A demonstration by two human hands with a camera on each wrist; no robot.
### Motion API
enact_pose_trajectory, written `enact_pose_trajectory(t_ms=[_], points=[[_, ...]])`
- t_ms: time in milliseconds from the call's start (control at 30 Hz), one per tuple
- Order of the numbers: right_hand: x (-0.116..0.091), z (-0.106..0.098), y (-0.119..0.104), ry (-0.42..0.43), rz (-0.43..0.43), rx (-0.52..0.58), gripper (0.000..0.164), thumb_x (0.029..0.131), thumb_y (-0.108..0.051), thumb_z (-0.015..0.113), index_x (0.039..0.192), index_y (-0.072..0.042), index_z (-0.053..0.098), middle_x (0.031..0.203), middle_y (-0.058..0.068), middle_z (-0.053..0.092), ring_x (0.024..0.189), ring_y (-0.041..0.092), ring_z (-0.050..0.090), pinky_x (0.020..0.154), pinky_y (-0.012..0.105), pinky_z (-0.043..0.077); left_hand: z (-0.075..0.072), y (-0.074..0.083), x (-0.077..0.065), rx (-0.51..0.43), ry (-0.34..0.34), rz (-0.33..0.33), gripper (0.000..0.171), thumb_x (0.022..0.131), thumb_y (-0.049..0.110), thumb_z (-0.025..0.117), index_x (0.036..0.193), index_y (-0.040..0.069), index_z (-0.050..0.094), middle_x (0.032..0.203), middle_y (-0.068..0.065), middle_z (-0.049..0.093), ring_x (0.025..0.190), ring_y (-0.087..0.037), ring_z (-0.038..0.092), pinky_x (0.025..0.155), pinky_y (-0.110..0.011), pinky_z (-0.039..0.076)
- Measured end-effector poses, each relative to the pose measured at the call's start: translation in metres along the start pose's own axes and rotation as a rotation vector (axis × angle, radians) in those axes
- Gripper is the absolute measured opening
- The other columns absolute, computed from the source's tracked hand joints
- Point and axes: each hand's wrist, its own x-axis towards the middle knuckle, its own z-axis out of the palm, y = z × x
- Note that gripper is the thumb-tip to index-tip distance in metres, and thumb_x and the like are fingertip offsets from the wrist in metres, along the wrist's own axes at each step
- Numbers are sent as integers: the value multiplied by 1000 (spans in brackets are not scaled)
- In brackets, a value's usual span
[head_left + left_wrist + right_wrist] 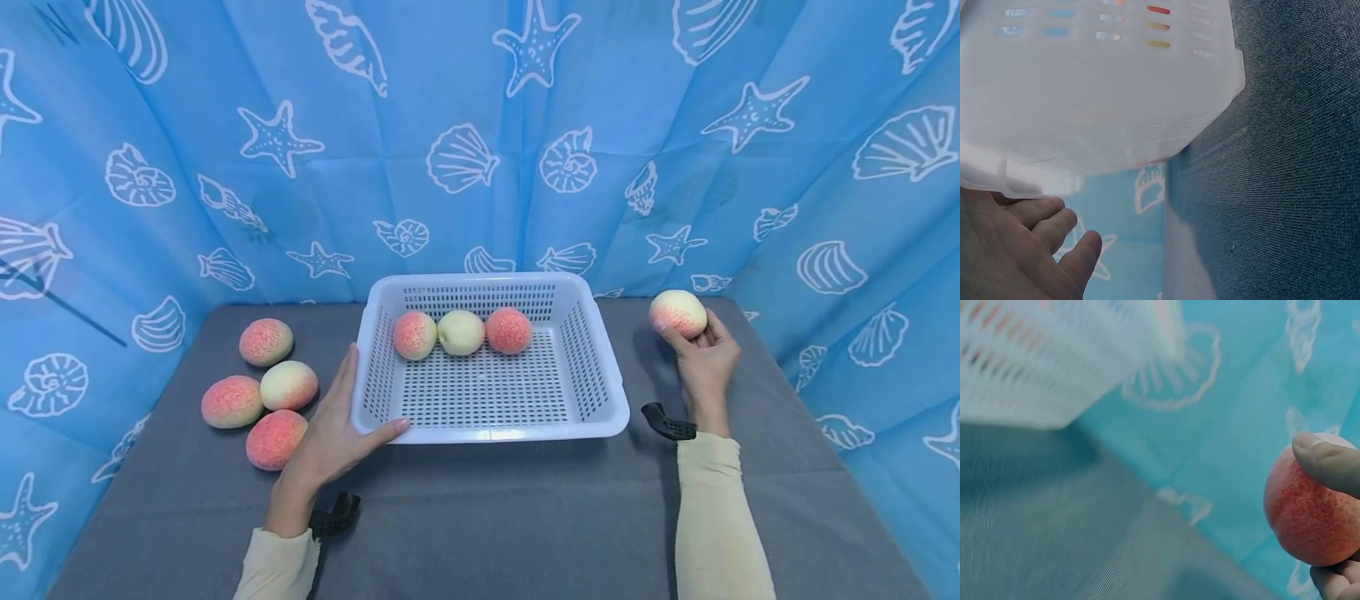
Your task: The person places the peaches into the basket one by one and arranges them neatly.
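My right hand (707, 354) holds a cream-and-pink peach (678, 321) off the basket's right side, its thumb across the near face and its fingers behind. In the right wrist view the same peach (1310, 506) shows a mostly red side. A white slotted plastic basket (491, 434) stands mid-table; in it, three peaches lie in a row: a pink-and-cream peach (415, 336), a pale one (461, 332) and a red one (509, 331). At its front left corner rests my left hand (330, 437), thumb over the front rim and fingers stretched along the left side.
Left of the basket, several more peaches lie grouped on the grey cloth (480, 525), among them a red peach (276, 440) close beside the left wrist. A blue curtain (420, 117) printed with shells and starfish hangs behind the table and along its sides.
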Motion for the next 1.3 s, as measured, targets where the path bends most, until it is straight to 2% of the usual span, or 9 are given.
enact_pose_trajectory(t_ms=[233,400,633,800,900,1100,1200,1300], points=[[-12,5,-41,-84,-70,99,75,78,8,84,146,-3,54,141,21,51,130,25,54,101,25,47,-1,0,0,10,-5,0,126,78,61,81,161,38,-11,170,-3,2,147,-40,28,110,-71,27],[-26,14,-67,-145,-97,131,75,76,10,83,145,-2,55,140,22,53,127,26,56,98,24,49,-1,-1,-1,16,-6,-3,126,78,58,82,160,38,-12,170,-3,0,147,-40,27,109,-71,27],[-56,39,-95,-313,-132,121,73,79,14,79,146,2,52,140,25,52,123,26,59,95,23,51,-1,0,-1,21,-8,-12,126,80,53,83,160,37,-12,170,-3,0,147,-40,26,110,-70,27],[-80,63,-98,-481,-168,79,76,80,14,78,148,5,47,142,26,51,124,24,59,97,24,50,0,-1,0,12,-4,-2,126,79,55,83,161,37,-12,170,-4,1,145,-40,30,110,-69,28],[-95,79,-94,-600,-158,48,79,81,11,79,150,5,43,144,24,50,128,26,56,100,27,48,-1,-2,-1,1,0,2,126,79,54,84,160,38,-12,170,-4,3,144,-39,32,110,-69,29],[-121,106,-85,-779,-92,81,81,78,9,82,150,4,44,145,18,51,131,28,54,102,31,48,-1,0,0,-46,6,37,125,79,50,86,160,42,-9,169,-2,9,135,-34,44,107,-66,37],[-132,119,-80,-851,-67,103,81,78,8,84,149,3,46,146,18,51,131,30,55,102,34,48,-1,0,0,-50,7,42,125,78,52,86,160,44,-9,169,0,9,134,-32,45,106,-65,38],[-140,135,-75,-912,-31,65,82,78,2,86,149,3,46,147,16,51,129,28,57,102,36,48,-2,0,0,-46,9,33,126,77,51,86,159,45,-9,169,0,7,135,-33,45,106,-65,39]])
